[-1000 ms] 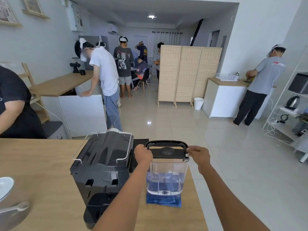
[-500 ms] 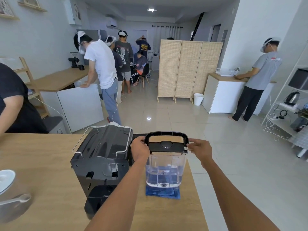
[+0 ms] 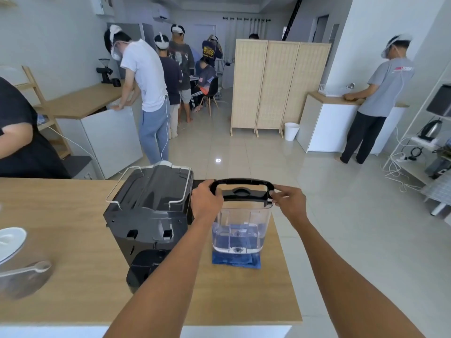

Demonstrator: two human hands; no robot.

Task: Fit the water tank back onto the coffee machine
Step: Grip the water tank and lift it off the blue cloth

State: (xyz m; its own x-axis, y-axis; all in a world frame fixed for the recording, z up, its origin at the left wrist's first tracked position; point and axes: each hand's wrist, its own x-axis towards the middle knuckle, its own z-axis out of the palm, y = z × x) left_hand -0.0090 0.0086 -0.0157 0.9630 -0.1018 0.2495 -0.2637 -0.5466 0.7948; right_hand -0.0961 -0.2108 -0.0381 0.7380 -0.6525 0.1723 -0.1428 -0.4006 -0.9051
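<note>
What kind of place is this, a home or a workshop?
Probably a home-style room set up for recording chores: several people wear headsets at separate counters, a folding screen divides the floor, and a coffee machine sits on this table.

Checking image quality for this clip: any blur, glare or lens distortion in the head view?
Head view: wide-angle bending at the edges; the white plate and spoon at left are smeared; a lamp glare spot on the tiled floor; the clear plastic water tank stays sharp.
</note>
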